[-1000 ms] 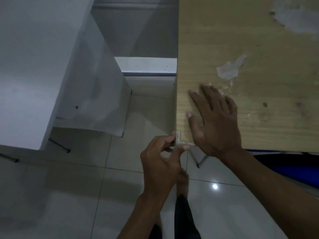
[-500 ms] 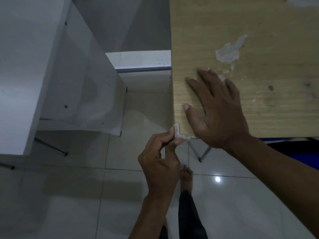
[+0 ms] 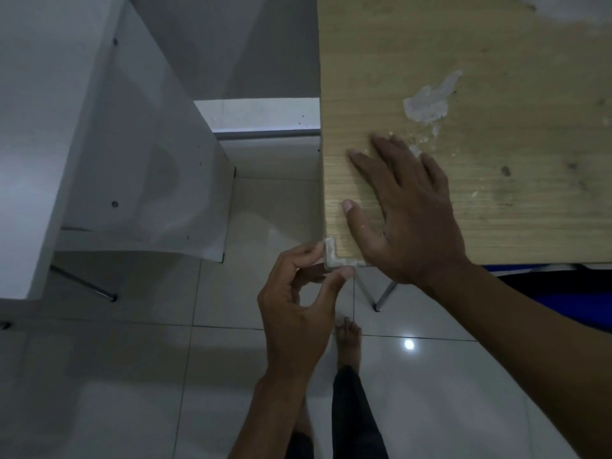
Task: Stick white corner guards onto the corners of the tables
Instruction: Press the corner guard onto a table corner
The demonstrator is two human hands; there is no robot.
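A small white L-shaped corner guard (image 3: 332,258) sits on the near left corner of the wooden table (image 3: 496,77). My left hand (image 3: 298,306) is below that corner, its thumb and curled fingers pinching the guard from both sides. My right hand (image 3: 407,213) lies flat on the tabletop just right of the corner, fingers straight and spread, its heel near the front edge.
A white table (image 3: 49,127) stands at the left, with a gap of tiled floor (image 3: 132,376) between the two tables. Metal table legs (image 3: 384,294) show under the wooden corner. My foot (image 3: 347,346) stands on the floor below. Patches of worn veneer (image 3: 427,102) mark the wooden top.
The view has shifted slightly. My left hand stays pinched on the guard at the corner and my right hand stays flat on the tabletop.
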